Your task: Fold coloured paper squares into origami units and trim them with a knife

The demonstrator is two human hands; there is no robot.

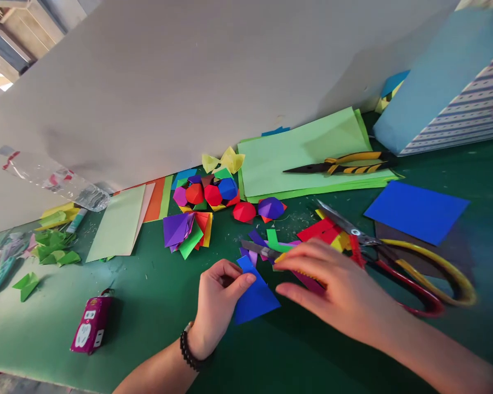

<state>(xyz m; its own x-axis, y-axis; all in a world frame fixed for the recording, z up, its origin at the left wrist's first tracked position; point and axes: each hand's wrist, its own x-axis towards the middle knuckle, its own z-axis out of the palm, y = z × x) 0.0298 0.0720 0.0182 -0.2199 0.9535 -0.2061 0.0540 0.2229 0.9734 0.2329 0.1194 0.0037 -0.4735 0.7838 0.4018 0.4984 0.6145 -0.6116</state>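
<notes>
My left hand (217,295), a dark beaded bracelet at its wrist, pinches the upper left edge of a blue paper piece (255,298) between thumb and fingers. To the right of that paper, my right hand (328,279) has its thumb and fingers apart over the paper scraps (273,238). A utility knife (259,249) lies among these scraps, its handle partly hidden by my right hand. Scissors (378,241) with red and yellow handles lie just beyond my right hand. Folded paper shapes (212,192) in several colours sit farther back.
Pliers (340,164) rest on green sheets (271,164). A blue sheet (418,210) and a light-blue box (423,93) are at the right. At the left are a bottle (61,178), pale sheets (117,224) and a purple packet (91,324). A wall stands behind.
</notes>
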